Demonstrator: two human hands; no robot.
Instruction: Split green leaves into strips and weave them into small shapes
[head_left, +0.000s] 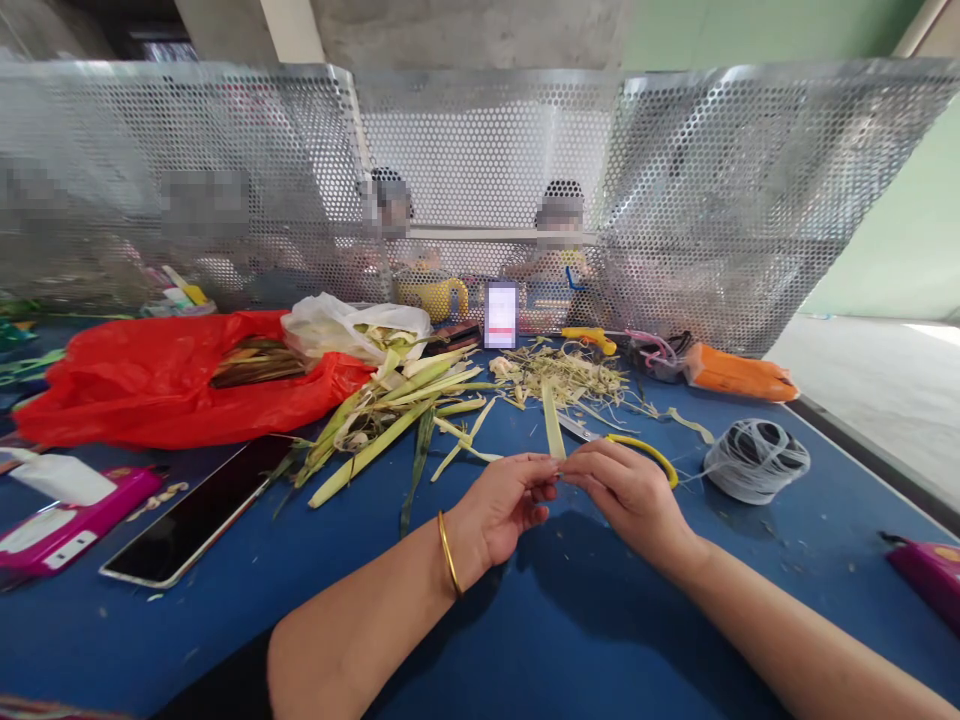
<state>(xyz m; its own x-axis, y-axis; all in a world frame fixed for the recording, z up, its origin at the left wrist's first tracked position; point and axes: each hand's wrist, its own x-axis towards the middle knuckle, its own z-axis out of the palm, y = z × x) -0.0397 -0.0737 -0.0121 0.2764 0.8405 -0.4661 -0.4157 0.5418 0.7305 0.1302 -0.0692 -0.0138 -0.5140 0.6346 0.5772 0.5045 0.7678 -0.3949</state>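
Observation:
A pale green strip of leaf (553,415) stands up between my hands, its lower end pinched in the fingertips. My left hand (512,503), with a gold bangle at the wrist, is closed on that strip from the left. From the right, my right hand (626,490) closes on the same end, fingertips touching the left ones. Just beyond the right hand lie scissors with yellow handles (651,453), partly hidden by it. To the left is a heap of long green leaf strips (390,420). Behind the held strip spreads a pile of shredded trimmings (570,375).
A ball of grey twine (757,462) and an orange packet (739,372) lie right. Left are a red plastic bag (150,380), a large phone (199,515) and a magenta power strip (82,525). A lit phone (501,315) stands before a perforated metal screen (480,130), with people behind.

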